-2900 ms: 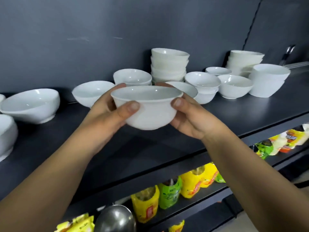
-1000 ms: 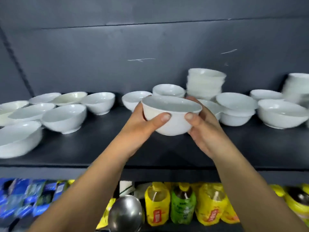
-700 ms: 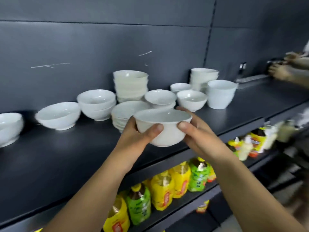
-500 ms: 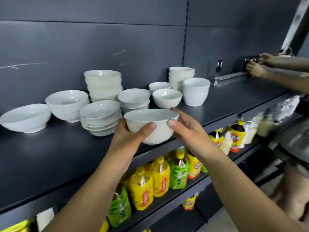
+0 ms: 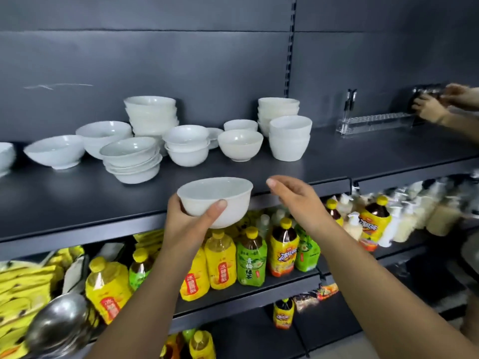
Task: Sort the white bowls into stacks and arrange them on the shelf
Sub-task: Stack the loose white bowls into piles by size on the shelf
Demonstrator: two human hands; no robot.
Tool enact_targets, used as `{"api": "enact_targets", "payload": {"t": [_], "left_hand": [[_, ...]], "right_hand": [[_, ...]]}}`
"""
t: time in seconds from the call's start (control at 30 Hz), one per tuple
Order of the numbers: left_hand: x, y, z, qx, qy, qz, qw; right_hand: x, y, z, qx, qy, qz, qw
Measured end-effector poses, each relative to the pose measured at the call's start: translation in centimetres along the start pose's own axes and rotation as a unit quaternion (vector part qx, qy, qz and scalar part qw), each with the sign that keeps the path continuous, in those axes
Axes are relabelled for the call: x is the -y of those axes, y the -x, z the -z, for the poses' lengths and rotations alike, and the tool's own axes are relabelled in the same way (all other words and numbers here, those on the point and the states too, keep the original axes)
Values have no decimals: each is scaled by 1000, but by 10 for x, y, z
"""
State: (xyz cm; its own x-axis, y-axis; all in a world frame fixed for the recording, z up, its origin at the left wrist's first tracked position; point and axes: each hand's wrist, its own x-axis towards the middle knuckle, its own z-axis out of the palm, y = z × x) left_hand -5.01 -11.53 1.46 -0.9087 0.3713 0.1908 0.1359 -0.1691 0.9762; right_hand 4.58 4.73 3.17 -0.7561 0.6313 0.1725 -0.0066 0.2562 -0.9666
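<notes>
I am facing a retail shop display. The fixture is dark metal gondola shelving: a flat upper shelf (image 5: pixel 363 156), dark back panels (image 5: pixel 155 60) and a slotted upright (image 5: pixel 290 47) between the bays. Stock is grouped by type. White bowls (image 5: pixel 239 145) stand singly and in stacks on the upper shelf. The tier below carries rows of labelled bottled tea drinks (image 5: pixel 251 260) with yellow caps, yellow packets (image 5: pixel 23 281) at the left and pump bottles (image 5: pixel 352 226) at the right. Another person's hands (image 5: pixel 430 110) are at a clear rack (image 5: pixel 373 121) further along the upper shelf.

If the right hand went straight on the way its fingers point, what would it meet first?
Likely the lone white ceramic bowl on the dark shelf; depth is unclear.
</notes>
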Motion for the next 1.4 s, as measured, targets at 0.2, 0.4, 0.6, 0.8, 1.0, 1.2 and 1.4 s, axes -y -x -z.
{"api": "enact_targets", "payload": {"t": [0.2, 0.4, 0.6, 0.8, 1.0, 1.2, 1.4], "left_hand": [[-7, 16, 26, -81, -19, -15, 996], [-8, 18, 33, -110, 1, -22, 994], [-27, -9, 29, -113, 16, -49, 992], [-63, -92, 24, -58, -25, -126, 990], [-69, -182, 12, 28, -145, -141, 979], [-81, -226, 29, 140, -372, -50, 916], [-71, -235, 27, 169, -422, -39, 890]], "right_hand": [[-40, -35, -6, 104, 421, 79, 898], [-52, -37, -6, 92, 500, 106, 854], [-27, -48, -5, 88, 443, 89, 888], [61, -99, -32, 226, 51, 84, 969], [80, -193, -65, 345, 44, 93, 933], [73, -244, -75, 340, 137, 111, 924], [63, -262, -86, 344, 220, 121, 905]]}}
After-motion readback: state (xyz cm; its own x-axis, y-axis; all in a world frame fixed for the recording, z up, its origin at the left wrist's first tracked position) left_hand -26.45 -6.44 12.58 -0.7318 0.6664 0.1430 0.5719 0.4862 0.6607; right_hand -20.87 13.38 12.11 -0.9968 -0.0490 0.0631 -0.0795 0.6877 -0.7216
